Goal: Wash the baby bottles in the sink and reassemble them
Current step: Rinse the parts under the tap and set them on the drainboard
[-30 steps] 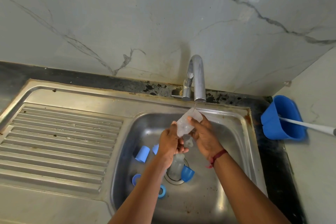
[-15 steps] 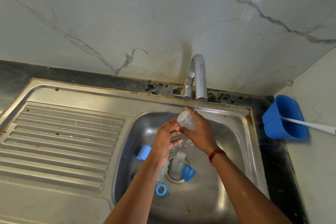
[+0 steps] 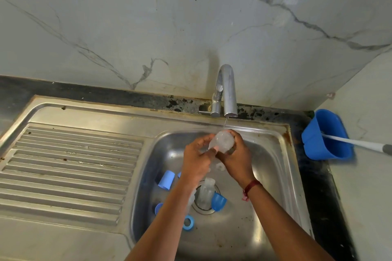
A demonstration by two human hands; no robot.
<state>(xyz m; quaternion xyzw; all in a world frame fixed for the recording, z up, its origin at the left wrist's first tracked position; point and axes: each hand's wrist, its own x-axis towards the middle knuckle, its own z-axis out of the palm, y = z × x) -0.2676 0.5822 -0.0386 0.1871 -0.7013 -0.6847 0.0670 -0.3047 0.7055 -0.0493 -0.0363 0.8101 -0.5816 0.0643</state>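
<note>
A clear baby bottle (image 3: 221, 141) is held under the thin stream from the tap (image 3: 227, 91), over the steel sink (image 3: 273, 154). My right hand (image 3: 235, 158) grips it from the right and below. My left hand (image 3: 196, 158) holds its left side, thumb on its surface. On the basin floor another clear bottle (image 3: 206, 193) lies over the drain. Around it lie a blue cap (image 3: 166, 179), a second blue cap (image 3: 218, 201) and a blue ring (image 3: 188, 222). A further blue piece (image 3: 158, 208) peeks out beside my left forearm.
A ribbed steel drainboard (image 3: 70, 167) stretches to the left of the basin. A blue plastic holder (image 3: 324, 135) with a white handle (image 3: 356, 143) in it stands at the right, against the marble wall. Dark stained counter edge runs behind the sink.
The bottle has turned so its round end faces the camera. My left hand has closed back onto its left side after loosening half a second ago.
</note>
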